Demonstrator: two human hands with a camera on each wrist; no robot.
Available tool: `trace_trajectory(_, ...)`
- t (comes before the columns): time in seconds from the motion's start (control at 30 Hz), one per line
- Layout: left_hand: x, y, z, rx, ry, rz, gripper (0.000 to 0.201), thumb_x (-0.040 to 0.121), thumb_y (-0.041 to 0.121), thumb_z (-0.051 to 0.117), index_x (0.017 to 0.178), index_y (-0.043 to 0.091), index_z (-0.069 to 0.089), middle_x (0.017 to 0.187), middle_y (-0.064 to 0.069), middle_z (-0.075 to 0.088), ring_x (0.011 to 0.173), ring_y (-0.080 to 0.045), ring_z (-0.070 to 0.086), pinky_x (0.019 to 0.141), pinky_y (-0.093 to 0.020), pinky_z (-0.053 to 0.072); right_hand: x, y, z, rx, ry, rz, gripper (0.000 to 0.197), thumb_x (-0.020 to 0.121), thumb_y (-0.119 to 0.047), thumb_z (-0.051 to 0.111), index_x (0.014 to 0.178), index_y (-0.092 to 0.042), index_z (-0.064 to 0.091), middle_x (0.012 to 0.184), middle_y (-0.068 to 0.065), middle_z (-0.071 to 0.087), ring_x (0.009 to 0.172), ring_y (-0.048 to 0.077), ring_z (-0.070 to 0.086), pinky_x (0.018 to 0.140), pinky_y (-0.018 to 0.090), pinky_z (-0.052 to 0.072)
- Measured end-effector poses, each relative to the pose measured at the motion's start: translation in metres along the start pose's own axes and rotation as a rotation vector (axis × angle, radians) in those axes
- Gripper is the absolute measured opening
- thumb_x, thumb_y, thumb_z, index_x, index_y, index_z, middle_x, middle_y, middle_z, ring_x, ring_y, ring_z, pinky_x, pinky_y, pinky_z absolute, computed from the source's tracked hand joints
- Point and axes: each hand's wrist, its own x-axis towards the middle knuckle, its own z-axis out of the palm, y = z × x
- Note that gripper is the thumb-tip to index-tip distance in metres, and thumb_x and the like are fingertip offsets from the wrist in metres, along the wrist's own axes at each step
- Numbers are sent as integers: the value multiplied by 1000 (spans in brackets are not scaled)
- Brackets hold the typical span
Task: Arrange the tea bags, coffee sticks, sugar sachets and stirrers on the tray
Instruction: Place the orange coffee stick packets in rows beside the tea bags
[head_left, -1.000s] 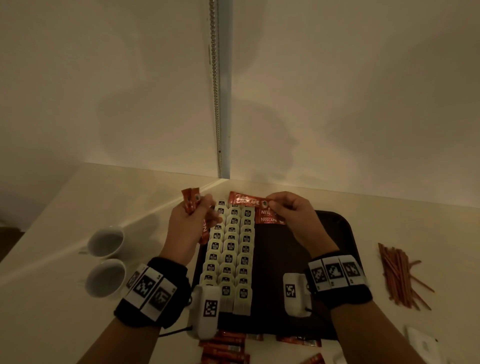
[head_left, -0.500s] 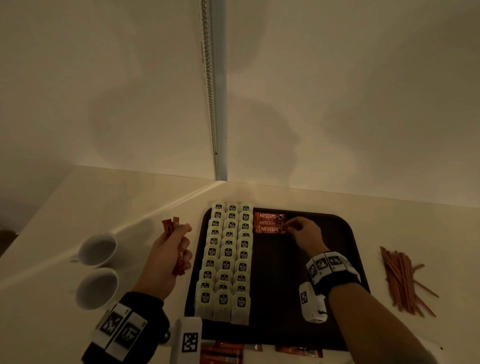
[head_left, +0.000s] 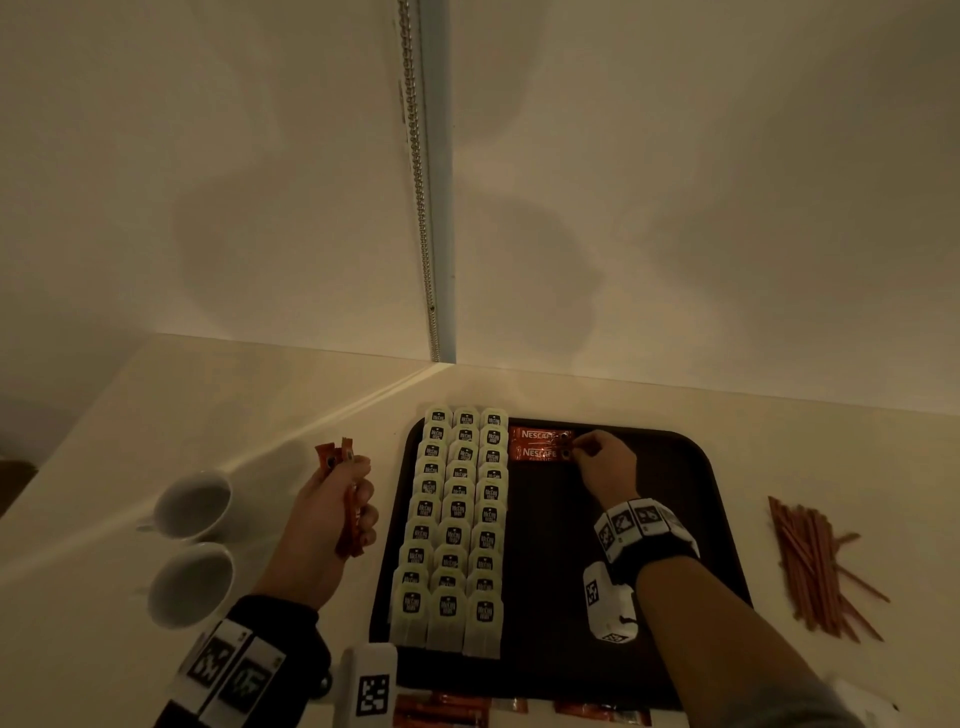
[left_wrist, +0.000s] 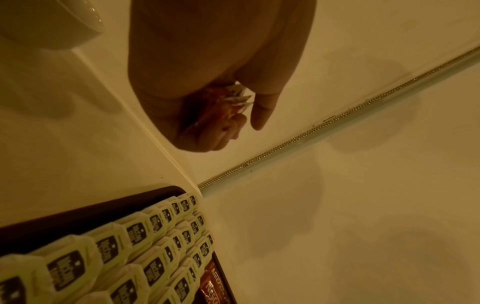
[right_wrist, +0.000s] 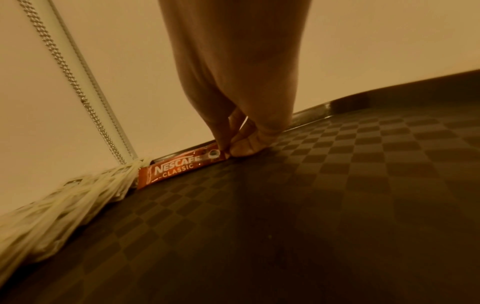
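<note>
A dark tray (head_left: 685, 519) lies on the counter with three columns of pale tea bags (head_left: 457, 525) along its left side. Two red coffee sticks (head_left: 537, 444) lie at the tray's far edge, right of the tea bags. My right hand (head_left: 576, 447) pinches the right end of the nearer coffee stick (right_wrist: 179, 167), which lies flat on the tray (right_wrist: 337, 205). Left of the tray, my left hand (head_left: 345, 499) grips a bundle of coffee sticks (head_left: 337, 457) above the counter; in the left wrist view my fingers curl round that bundle of coffee sticks (left_wrist: 223, 107).
Two white cups (head_left: 192, 540) stand on the counter to the left. A loose heap of red-brown stirrers (head_left: 815, 566) lies right of the tray. More coffee sticks (head_left: 441, 712) lie at the counter's near edge. A wall corner with a bead chain (head_left: 421, 182) rises behind.
My right hand brought a coffee stick down onto the tray's far edge and still pinches its end. My left hand with its bundle moved left, off the tray.
</note>
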Motion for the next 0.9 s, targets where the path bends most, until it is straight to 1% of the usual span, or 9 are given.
trace_trajectory(0.1, -2, 0, 1, -46, -26, -16, 10, 94, 9, 41, 88, 16, 44, 61, -2, 47, 43, -12, 41, 36, -21, 34, 0, 0, 1, 1, 11, 25, 17, 88, -7, 59, 105, -6, 64, 108, 10, 65, 100, 18, 59, 82, 23, 43)
trace_trajectory(0.27, -5, 0, 5, -32, -38, -23, 10, 96, 9, 41, 97, 13, 50, 67, -7, 59, 48, -16, 52, 38, -22, 41, 1, -1, 1, 18, 1, 44, 17, 89, -8, 58, 106, -6, 63, 108, 9, 64, 90, 11, 53, 77, 20, 41)
trace_trajectory(0.5, -6, -1, 10, 11, -97, -5, 12, 95, 11, 50, 103, 7, 59, 79, -10, 69, 59, -18, 63, 43, -22, 49, 1, -1, 2, 19, 31, 65, 19, 88, -10, 61, 106, -5, 61, 109, 12, 63, 95, 17, 57, 79, 24, 45)
trace_trajectory(0.57, -6, 1, 12, 38, -132, 10, 13, 93, 11, 53, 102, 6, 61, 82, -10, 70, 58, -16, 64, 44, -21, 48, 0, -6, -1, 35, 58, 29, 21, 89, -14, 61, 107, -4, 60, 109, 12, 63, 101, 21, 58, 84, 28, 47)
trace_trajectory(0.63, -6, 3, 16, 100, -166, 35, 13, 92, 13, 56, 101, 6, 63, 84, -9, 71, 59, -15, 63, 45, -21, 43, -7, -23, -7, 97, 58, -55, 20, 90, -17, 60, 106, -5, 60, 105, 7, 63, 103, 22, 59, 83, 27, 48)
trace_trajectory(0.7, -6, 8, 20, 177, -191, 61, 13, 90, 17, 60, 97, 8, 65, 88, -10, 72, 61, -15, 63, 48, -23, 39, -25, -52, -15, 190, -51, -172, 16, 91, -23, 57, 103, -12, 60, 97, -5, 60, 101, 20, 59, 77, 21, 45)
trace_trajectory(0.77, -7, 14, 27, 226, -231, 75, 16, 87, 22, 63, 97, 10, 66, 92, -10, 73, 60, -13, 63, 47, -22, 36, -52, -85, -26, 302, -294, -323, 17, 92, -30, 55, 103, -19, 61, 97, -9, 60, 97, 17, 60, 77, 22, 47)
trace_trajectory(0.83, -10, 18, 36, 273, -273, 78, 25, 82, 30, 66, 98, 11, 66, 94, -8, 74, 59, -12, 63, 44, -20, 34, -79, -111, -34, 395, -551, -436, 18, 92, -30, 55, 108, -23, 61, 101, -5, 62, 88, 12, 62, 74, 24, 52)
trace_trajectory(0.9, -14, 22, 41, 283, -292, 84, 22, 84, 30, 65, 97, 13, 67, 90, -8, 75, 59, -13, 65, 41, -17, 34, -96, -124, -36, 404, -639, -519, 18, 90, -20, 59, 108, -20, 63, 101, 2, 66, 81, 10, 63, 70, 22, 53)
